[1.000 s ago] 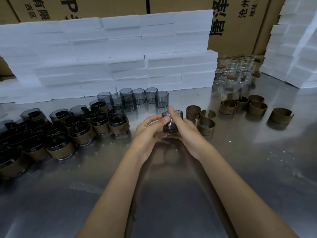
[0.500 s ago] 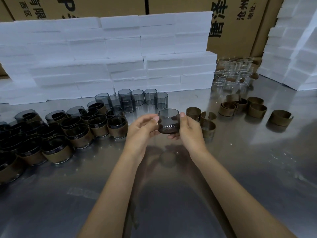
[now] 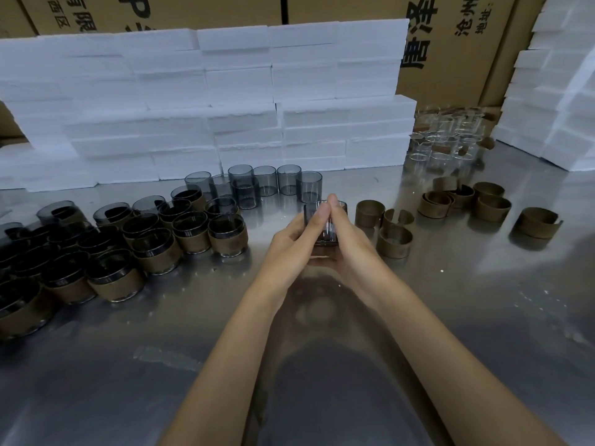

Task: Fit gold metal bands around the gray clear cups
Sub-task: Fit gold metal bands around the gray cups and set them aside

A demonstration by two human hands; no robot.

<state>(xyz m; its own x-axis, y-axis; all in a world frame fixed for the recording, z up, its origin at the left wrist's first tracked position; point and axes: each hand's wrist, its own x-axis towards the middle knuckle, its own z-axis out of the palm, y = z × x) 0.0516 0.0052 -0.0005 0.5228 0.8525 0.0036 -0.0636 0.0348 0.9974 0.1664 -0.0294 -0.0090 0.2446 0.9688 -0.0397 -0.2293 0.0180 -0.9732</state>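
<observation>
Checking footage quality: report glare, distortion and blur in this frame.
Head view: wide-angle bending curves the foam blocks; the steel table shows bright glare at right and a dark reflection near the arms; the cup between both hands stays fairly sharp.

Steel table (image 3: 450,317) carries banded cups (image 3: 227,235), gold bands (image 3: 394,241), foam blocks (image 3: 244,101).

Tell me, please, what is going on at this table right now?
A person is holding one gray clear cup between the left hand and right hand above the steel table. Finished cups with gold bands stand to the left, bare gray cups behind, and loose gold metal bands to the right.
</observation>
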